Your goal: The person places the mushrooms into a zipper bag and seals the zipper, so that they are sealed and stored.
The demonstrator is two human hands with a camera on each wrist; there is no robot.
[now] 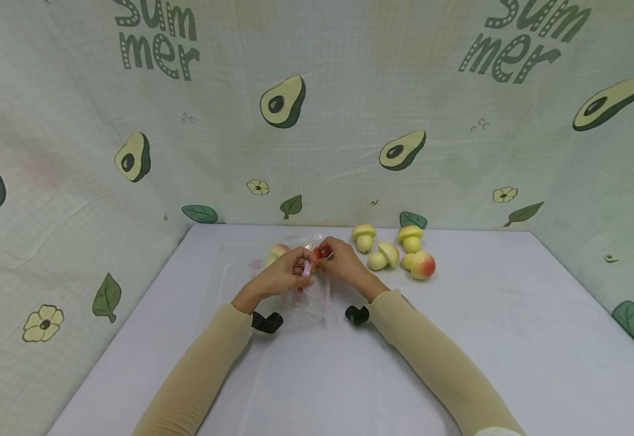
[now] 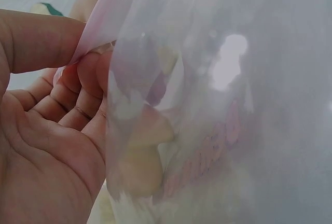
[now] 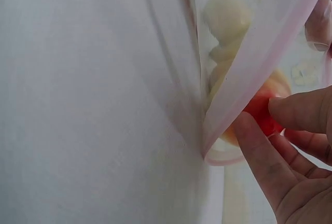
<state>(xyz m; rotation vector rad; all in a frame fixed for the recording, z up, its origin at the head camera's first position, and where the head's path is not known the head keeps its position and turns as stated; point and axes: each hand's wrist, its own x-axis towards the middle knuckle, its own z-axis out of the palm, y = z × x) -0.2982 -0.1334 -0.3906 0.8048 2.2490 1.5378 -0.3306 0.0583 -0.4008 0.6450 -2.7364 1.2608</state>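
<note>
My left hand (image 1: 281, 275) pinches the pink-edged mouth of a clear plastic zip bag (image 2: 207, 146) between thumb and fingers. At that opening, my right hand (image 1: 345, 261) holds a toy mushroom (image 3: 263, 119) by its red part, thumb against fingers. The bag's pink rim (image 3: 249, 90) passes in front of this mushroom in the right wrist view. Through the plastic, other pale yellow mushrooms (image 3: 228, 19) show inside the bag. In the left wrist view, glare and pink print on the film blur the contents.
Several yellow toy mushrooms (image 1: 363, 237) lie on the white table (image 1: 485, 339) right of the bag, one with a red-tinted cap (image 1: 423, 265). A printed cloth (image 1: 344, 121) hangs behind the table and along both sides. Black wrist cameras (image 1: 267, 323) jut out below the hands.
</note>
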